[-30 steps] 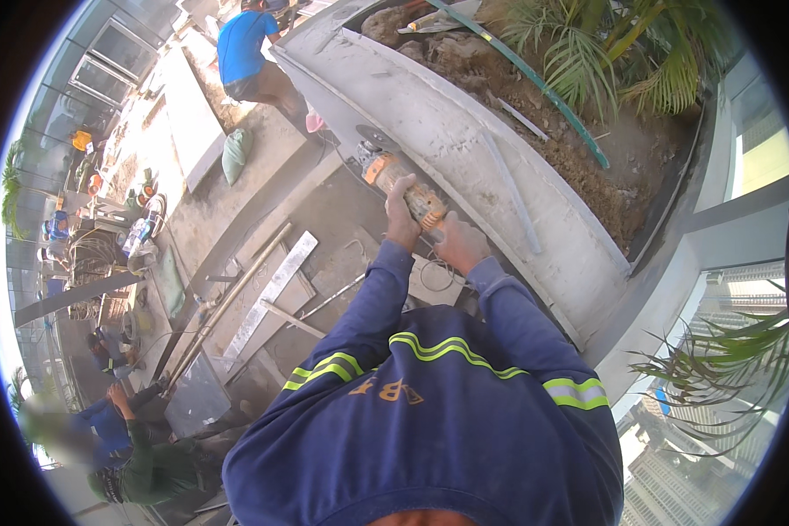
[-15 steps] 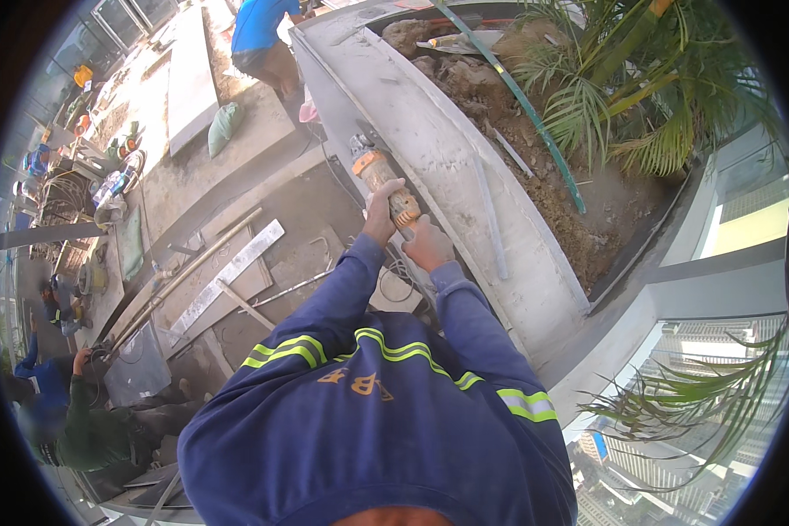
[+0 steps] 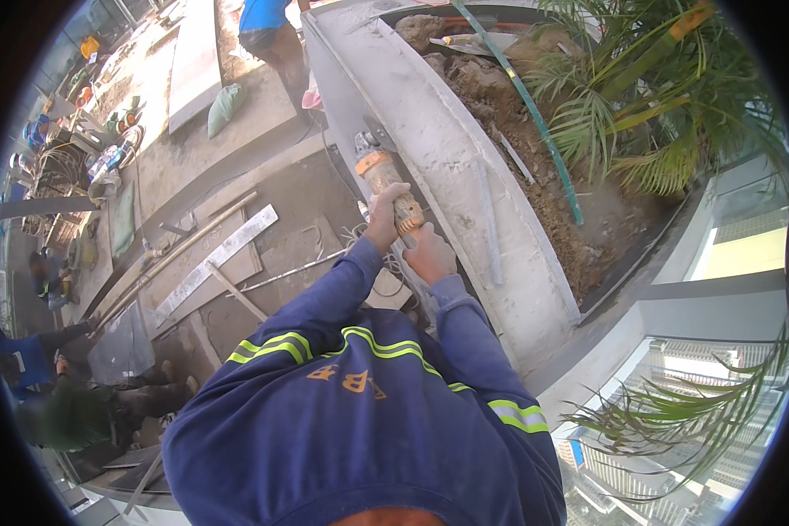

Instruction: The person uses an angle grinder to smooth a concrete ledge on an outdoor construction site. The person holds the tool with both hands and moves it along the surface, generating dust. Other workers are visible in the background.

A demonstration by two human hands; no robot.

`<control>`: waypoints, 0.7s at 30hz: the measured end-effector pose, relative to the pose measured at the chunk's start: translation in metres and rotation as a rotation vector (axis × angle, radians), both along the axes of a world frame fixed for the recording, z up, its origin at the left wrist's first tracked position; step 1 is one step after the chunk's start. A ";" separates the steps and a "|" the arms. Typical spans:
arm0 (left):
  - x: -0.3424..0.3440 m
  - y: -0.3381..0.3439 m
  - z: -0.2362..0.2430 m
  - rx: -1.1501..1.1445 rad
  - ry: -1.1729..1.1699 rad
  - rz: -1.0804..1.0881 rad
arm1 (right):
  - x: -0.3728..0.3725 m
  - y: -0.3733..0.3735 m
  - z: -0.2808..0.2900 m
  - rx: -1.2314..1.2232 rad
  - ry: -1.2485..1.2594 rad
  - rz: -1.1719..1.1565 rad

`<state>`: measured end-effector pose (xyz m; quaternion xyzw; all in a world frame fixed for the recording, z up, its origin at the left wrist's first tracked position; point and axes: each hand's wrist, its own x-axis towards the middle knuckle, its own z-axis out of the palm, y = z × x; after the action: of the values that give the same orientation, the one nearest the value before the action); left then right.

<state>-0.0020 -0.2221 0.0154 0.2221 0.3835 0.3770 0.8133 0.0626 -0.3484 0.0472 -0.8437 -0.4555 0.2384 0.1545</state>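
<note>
An orange and grey angle grinder (image 3: 382, 171) is held against the side of a long grey concrete planter wall (image 3: 430, 140). My left hand (image 3: 382, 217) grips the grinder's body from the left. My right hand (image 3: 430, 254) grips its rear end, just behind the left hand. Both arms wear blue sleeves with yellow reflective stripes. The grinder's disc end points away from me, along the wall's side face.
The planter holds soil, palm plants (image 3: 640, 114) and a green hose (image 3: 535, 114). Planks and metal bars (image 3: 219, 254) lie on the concrete floor to the left. A person in a blue shirt (image 3: 267, 26) stands ahead; other people crouch at lower left (image 3: 53, 386).
The view has shifted so that the wall and grinder sit a little lower and more central. Both hands keep their hold on the grinder against the wall.
</note>
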 end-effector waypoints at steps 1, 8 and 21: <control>-0.001 -0.001 0.000 0.000 -0.005 0.002 | -0.001 -0.002 0.000 0.002 -0.002 0.005; 0.002 0.009 -0.001 0.038 -0.020 -0.029 | 0.005 0.010 -0.015 0.042 -0.031 0.017; 0.002 0.005 -0.008 -0.013 -0.002 -0.009 | 0.001 0.000 -0.005 0.032 0.049 -0.008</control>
<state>-0.0004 -0.2176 0.0078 0.2185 0.3842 0.3710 0.8167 0.0640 -0.3488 0.0421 -0.8368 -0.4519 0.2512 0.1804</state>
